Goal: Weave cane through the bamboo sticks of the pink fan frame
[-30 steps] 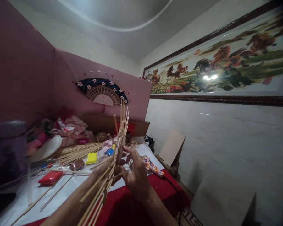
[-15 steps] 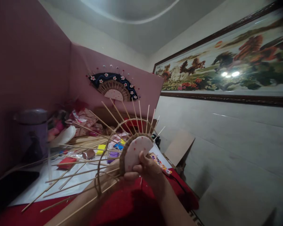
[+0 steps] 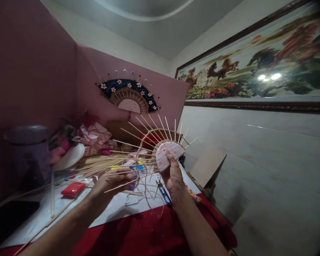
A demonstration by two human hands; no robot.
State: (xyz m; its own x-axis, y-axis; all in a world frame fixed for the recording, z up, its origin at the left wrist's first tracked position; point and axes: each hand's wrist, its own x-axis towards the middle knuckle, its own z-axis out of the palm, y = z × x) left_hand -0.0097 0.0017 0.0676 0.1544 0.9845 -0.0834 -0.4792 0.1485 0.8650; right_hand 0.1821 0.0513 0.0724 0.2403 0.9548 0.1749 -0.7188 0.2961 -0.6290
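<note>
My right hand grips a half-round, pink-dotted cloth piece, its thumb pressed on the front. This piece is the base of a fan frame, with thin wooden sticks spreading from it and brown twine woven close around the base. Further out, another line of twine crosses the sticks in an arc. My left hand is at the lower left sticks, its fingers closed around a stick; part of the grip is hidden. A loose tail of twine hangs below the frame.
Blue thread snips lie on white paper over a red cloth. Loose sticks, a red packet and a purple cup stand left. A finished dark floral fan is pinned to the pink board behind.
The fan frame has moved right and away, turning clockwise in my right hand. My left hand has come out from beneath the frame to its left sticks. The snips have come into view.
</note>
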